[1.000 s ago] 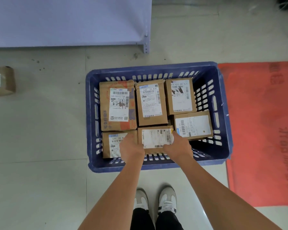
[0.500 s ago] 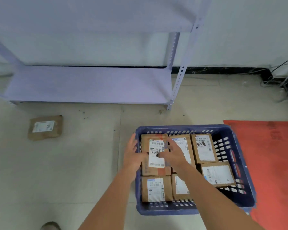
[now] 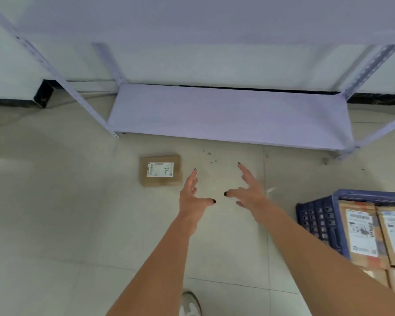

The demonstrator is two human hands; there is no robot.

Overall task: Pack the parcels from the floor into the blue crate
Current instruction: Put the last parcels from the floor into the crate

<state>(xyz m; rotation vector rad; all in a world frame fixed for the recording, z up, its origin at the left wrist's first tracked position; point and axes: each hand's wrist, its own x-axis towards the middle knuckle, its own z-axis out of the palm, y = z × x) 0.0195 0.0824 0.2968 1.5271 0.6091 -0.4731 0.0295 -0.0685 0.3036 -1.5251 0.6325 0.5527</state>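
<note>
One brown cardboard parcel (image 3: 161, 170) with a white label lies flat on the tiled floor in front of the shelf. My left hand (image 3: 193, 197) is stretched out just right of it, fingers spread, holding nothing and apart from it. My right hand (image 3: 249, 190) reaches forward beside the left, also spread and empty. The blue crate (image 3: 317, 215) stands at the right edge, partly cut off, with several labelled brown parcels (image 3: 360, 233) packed flat inside.
A pale metal shelf unit (image 3: 226, 112) stands ahead against the wall, its bottom board low over the floor and its slotted legs at both sides. My shoe (image 3: 189, 304) shows at the bottom edge. Bare tiled floor (image 3: 55, 213) lies to the left.
Both hands have left the parcels in the crate and now reach out over the floor toward the lone parcel. The view has swung left, so the crate sits at the right edge.
</note>
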